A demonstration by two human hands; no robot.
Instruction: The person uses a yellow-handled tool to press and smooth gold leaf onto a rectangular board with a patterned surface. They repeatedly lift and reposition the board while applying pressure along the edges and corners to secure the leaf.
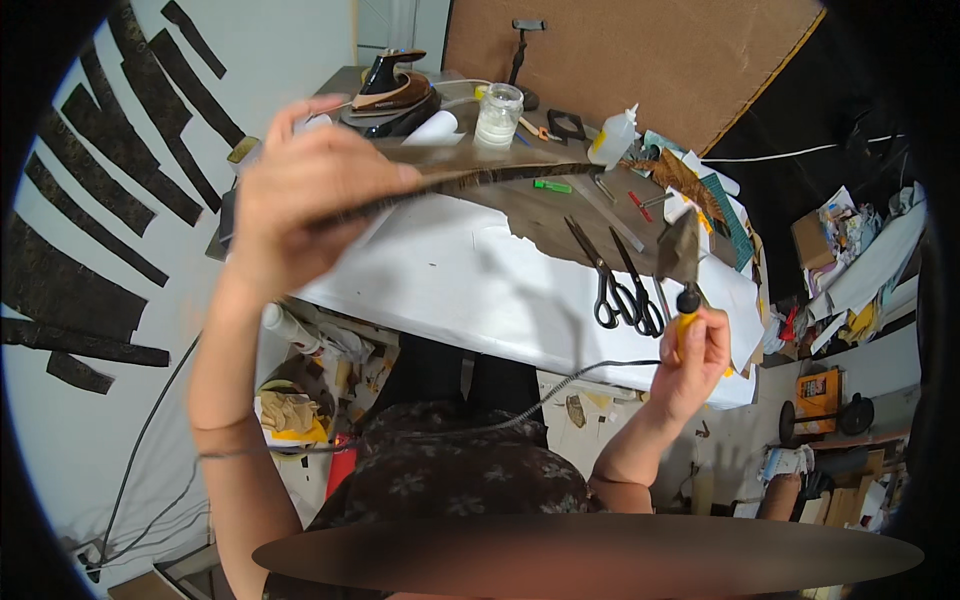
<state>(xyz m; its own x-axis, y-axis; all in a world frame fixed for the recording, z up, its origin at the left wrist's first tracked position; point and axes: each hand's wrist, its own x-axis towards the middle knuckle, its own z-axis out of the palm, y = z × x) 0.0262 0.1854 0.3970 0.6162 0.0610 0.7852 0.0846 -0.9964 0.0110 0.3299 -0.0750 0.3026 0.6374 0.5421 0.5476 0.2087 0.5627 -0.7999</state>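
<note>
My left hand (pixel 305 195), smeared by motion, is raised over the left part of the table. Its fingers are closed on a long dark strip (pixel 470 180) with a brownish edge, which bows across the table toward the right. I cannot tell what the strip is made of. Low at the table's right front corner, my right hand (pixel 690 360) grips the yellow handle of a corded tool (pixel 687 310), upright with a broad grey piece at its top. A dark cord (pixel 560 385) runs from near that hand across my body to the left. Black scissors (pixel 600 285) lie beside it.
White paper (pixel 430 275) covers the table's front. Behind stand an iron (pixel 385 90), a glass jar (pixel 498 115) and a squeeze bottle (pixel 613 137). A green clip-like piece (pixel 552 186) lies mid-table. Dark cut pieces (pixel 85 260) cover the left white surface; scraps crowd the right.
</note>
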